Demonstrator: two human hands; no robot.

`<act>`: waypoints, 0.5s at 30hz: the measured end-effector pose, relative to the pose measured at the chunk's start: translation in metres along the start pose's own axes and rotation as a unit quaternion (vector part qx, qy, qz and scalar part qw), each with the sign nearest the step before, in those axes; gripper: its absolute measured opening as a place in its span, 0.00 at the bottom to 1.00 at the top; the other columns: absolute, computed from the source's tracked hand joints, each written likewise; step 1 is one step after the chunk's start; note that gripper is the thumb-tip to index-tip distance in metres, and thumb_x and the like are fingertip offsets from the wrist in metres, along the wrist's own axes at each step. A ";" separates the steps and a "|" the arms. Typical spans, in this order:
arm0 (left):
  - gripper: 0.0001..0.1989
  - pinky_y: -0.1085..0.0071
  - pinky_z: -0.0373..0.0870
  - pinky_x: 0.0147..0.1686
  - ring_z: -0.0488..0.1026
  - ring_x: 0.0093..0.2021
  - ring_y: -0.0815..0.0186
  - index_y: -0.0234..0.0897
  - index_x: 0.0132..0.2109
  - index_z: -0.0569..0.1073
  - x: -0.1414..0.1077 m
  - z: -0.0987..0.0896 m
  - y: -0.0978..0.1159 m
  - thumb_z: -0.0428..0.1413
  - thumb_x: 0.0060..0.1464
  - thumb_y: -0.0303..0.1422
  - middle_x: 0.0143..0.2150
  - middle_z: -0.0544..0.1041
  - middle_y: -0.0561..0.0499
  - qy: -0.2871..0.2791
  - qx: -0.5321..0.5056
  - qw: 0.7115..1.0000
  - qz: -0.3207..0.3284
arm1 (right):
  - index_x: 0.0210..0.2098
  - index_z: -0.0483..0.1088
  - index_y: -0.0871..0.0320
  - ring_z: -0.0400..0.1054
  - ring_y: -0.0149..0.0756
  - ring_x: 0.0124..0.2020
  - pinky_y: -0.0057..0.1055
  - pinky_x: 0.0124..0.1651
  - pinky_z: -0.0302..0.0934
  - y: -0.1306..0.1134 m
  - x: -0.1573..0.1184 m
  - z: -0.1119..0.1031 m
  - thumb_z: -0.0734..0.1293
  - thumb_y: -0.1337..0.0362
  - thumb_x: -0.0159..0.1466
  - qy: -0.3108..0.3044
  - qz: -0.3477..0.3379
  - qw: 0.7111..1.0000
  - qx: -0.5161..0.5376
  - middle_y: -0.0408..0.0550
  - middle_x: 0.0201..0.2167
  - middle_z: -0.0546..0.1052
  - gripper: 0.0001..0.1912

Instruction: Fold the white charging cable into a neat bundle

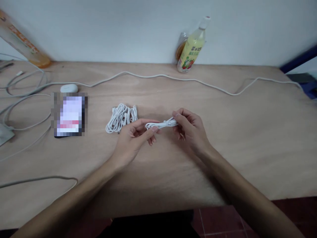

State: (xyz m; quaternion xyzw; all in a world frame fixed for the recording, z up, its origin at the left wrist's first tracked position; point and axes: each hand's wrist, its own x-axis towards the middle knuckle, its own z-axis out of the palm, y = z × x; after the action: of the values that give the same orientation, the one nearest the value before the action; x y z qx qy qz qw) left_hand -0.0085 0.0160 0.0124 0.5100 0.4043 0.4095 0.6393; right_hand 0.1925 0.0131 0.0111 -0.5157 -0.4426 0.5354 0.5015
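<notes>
A coiled white cable (163, 124), bound at its middle, is stretched level between my two hands above the wooden table. My left hand (135, 134) pinches the looped left end between thumb and fingers. At the other end, my right hand (192, 127) grips the bundle with its thumb and index finger, hiding the tip. Just behind my left hand lies a pile of similar coiled white cables (121, 117), partly covered by that hand.
A phone (70, 115) with a lit, blurred screen and a white earbud case (69, 88) lie left. One long white cord (158, 76) crosses the table (247, 132). Bottles (192, 49) stand by the wall; loose cables (22, 96) tangle at far left.
</notes>
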 end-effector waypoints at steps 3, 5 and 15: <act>0.08 0.74 0.78 0.30 0.78 0.27 0.69 0.37 0.37 0.84 0.001 0.000 0.000 0.67 0.64 0.35 0.28 0.83 0.52 0.025 -0.007 0.999 0.021 | 0.25 0.68 0.53 0.59 0.26 0.16 0.25 0.17 0.54 0.003 0.000 0.001 0.77 0.38 0.63 -0.022 0.000 1.000 -0.010 0.37 0.17 0.69 0.28; 0.09 0.74 0.79 0.30 0.78 0.26 0.69 0.37 0.35 0.83 0.001 0.000 0.000 0.67 0.64 0.36 0.27 0.83 0.52 0.045 -0.019 0.998 0.027 | 0.26 0.69 0.53 0.60 0.26 0.15 0.25 0.18 0.54 0.005 -0.002 0.002 0.76 0.39 0.65 -0.051 0.003 0.999 -0.008 0.38 0.18 0.71 0.27; 0.15 0.76 0.76 0.31 0.76 0.30 0.71 0.39 0.37 0.87 0.007 -0.002 -0.003 0.78 0.51 0.44 0.30 0.82 0.53 0.095 -0.147 0.984 0.025 | 0.36 0.78 0.56 0.65 0.26 0.20 0.26 0.21 0.59 -0.004 -0.011 0.004 0.77 0.47 0.67 -0.196 0.023 0.980 -0.002 0.43 0.30 0.83 0.18</act>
State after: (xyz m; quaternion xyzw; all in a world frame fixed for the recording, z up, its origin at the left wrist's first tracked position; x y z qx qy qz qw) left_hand -0.0083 0.0226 0.0086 0.3792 0.3854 0.5267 0.6560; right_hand 0.1885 0.0029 0.0163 -0.4122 -0.5216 0.6362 0.3915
